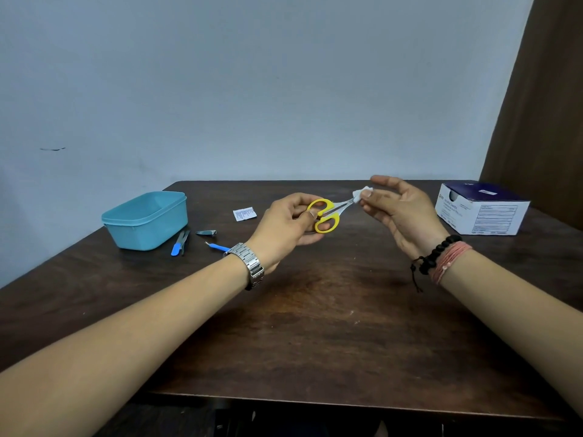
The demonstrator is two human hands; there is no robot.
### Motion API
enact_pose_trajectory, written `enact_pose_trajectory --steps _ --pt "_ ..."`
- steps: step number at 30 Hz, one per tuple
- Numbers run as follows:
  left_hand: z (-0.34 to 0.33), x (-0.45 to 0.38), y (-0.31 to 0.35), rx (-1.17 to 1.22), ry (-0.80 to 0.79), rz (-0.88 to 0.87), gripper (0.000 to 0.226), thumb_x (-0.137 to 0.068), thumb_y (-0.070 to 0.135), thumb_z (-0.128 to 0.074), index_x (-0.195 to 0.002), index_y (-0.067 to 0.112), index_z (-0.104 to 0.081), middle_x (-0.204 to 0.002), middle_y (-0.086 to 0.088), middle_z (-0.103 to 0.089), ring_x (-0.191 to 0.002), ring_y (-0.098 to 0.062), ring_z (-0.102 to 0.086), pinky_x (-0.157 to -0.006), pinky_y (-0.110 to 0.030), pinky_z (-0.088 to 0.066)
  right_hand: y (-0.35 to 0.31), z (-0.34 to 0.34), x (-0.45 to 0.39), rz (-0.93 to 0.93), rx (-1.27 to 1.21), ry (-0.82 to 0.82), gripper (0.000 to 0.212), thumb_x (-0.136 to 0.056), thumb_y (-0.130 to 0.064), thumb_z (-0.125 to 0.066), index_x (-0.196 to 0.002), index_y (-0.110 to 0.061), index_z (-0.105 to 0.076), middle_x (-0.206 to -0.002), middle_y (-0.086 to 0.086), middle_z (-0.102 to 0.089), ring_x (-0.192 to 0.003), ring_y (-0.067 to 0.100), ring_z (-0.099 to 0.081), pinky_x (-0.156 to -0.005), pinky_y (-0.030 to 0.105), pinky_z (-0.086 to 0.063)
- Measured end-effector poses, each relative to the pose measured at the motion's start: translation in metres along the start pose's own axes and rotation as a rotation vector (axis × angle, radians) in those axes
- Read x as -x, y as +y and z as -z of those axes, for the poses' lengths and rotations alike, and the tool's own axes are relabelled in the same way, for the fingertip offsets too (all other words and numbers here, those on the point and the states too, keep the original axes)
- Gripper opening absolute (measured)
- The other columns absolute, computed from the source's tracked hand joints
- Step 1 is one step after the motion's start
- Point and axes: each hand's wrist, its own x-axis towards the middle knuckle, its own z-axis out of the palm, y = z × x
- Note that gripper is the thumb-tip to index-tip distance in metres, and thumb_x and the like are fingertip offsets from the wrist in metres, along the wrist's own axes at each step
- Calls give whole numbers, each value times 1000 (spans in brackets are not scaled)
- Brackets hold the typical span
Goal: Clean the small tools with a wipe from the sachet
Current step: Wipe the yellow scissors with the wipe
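Observation:
My left hand (285,223) grips small scissors (328,214) by their yellow handles, held above the table with the blades pointing right. My right hand (399,209) pinches a white wipe (360,194) around the blade tips between thumb and fingers. A torn white sachet (244,213) lies flat on the table behind my left hand. More small tools lie to the left: a nail clipper (206,232), a blue-handled tool (217,246), and two slim tools (181,242) beside the tub.
A light blue plastic tub (146,219) stands at the left of the dark wooden table (315,326). A blue and white box of swabs (482,209) sits at the back right. A brown curtain (542,105) hangs at the right.

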Motion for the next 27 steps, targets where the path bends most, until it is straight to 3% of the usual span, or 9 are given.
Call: enact_pose_trajectory --steps 5,9,14,19,21,24,27 --pt "0 2 0 -14 -6 10 17 -97 14 -55 -112 8 -61 -109 -9 -71 -91 -21 -73 -76 -31 -58 7 -1 2 -23 58 -39 33 -85 5 -67 -114 -5 -54 -86 14 -71 -73 15 -69 -70 20 -57" --pt "0 2 2 -8 8 12 18 -97 14 -56 -112 6 -61 -111 -12 -70 -94 -25 -72 -83 -37 -58 0 3 -2 5 12 4 30 -85 4 -67 -110 -9 -56 -80 6 -74 -75 13 -70 -71 19 -56" --pt "0 3 2 -41 0 28 15 -97 11 -54 -110 8 -61 -110 -11 -71 -95 -24 -72 -82 -36 -58 7 1 1 -7 55 -21 33 -84 4 -68 -113 -6 -56 -80 8 -73 -72 13 -70 -68 19 -56" --pt "1 2 2 -92 49 24 9 -95 5 -56 -98 11 -63 -95 -8 -72 -91 -19 -71 -78 -27 -58 -2 6 -3 48 6 52 27 -87 4 -65 -110 -7 -56 -80 3 -72 -71 9 -71 -70 17 -55" --pt "2 1 2 -76 61 47 10 -94 3 -56 -95 11 -62 -93 -9 -69 -90 -19 -69 -79 -27 -58 -2 8 -3 78 24 85 21 -87 4 -65 -102 -9 -57 -85 6 -70 -71 8 -70 -72 17 -55" --pt "2 2 3 21 73 93 7 -94 2 -56 -95 8 -59 -95 -15 -63 -87 -23 -66 -78 -29 -59 -8 10 -4 189 112 143 16 -86 3 -67 -91 -12 -62 -74 -2 -71 -67 4 -68 -70 15 -53" --pt "3 3 4 73 77 119 4 -94 3 -58 -97 6 -58 -98 -17 -65 -90 -24 -65 -78 -30 -60 -9 7 0 319 288 79 16 -84 1 -70 -84 -14 -67 -72 -6 -70 -69 4 -65 -70 16 -53"
